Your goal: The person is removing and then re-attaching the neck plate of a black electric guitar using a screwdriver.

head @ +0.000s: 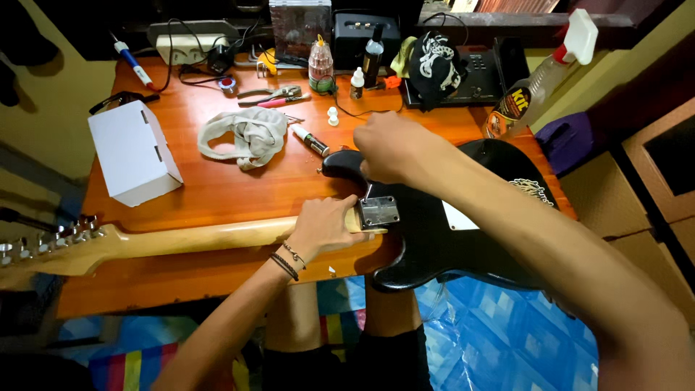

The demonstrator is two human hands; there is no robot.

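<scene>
The left hand [326, 226] lies curled over the heel of the pale wooden guitar neck [181, 242], its grip pressed around the wood just left of the chrome neck plate [378, 211]. The right hand [391, 148] is bunched directly above and slightly beyond that plate, fingers pointing down; whether its grip pinches a tool or a screw cannot be told, since the fist hides it. The plate sits between the two hands, touching neither clearly, and nearer the left.

The neck's long axis runs left to right across the near edge of the bench [217, 192], its headstock with metal tuners [51, 239] overhanging far left. The glossy black guitar body [449, 239] lies face down at right, partly over the person's lap.

Farther out on the orange varnished bench: a crumpled pale cloth [242, 135], a white cardboard box [134, 152], pliers [271, 94], small bottles, and a spray bottle [543, 72] at far right.
</scene>
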